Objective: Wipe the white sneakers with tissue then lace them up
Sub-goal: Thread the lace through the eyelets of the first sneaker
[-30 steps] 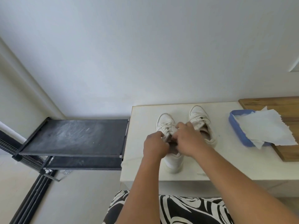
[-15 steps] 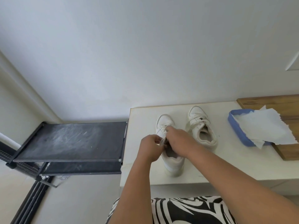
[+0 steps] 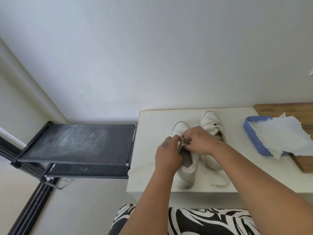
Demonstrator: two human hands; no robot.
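Note:
Two white sneakers stand side by side on a white table, toes away from me. Over the tongue of the left sneaker, my left hand and my right hand meet, each with fingers curled, pinching its white lace. The lace between my fingers is mostly hidden. The right sneaker sits partly behind my right wrist, its loose lace trailing toward the table's near edge.
A blue tray with white tissue lies at the right, partly on a wooden board. A black shoe rack stands left of the table. Black-and-white patterned fabric covers my lap below.
Both hands stay on the left sneaker's lace, shifting slightly over its tongue. The view tilted a little.

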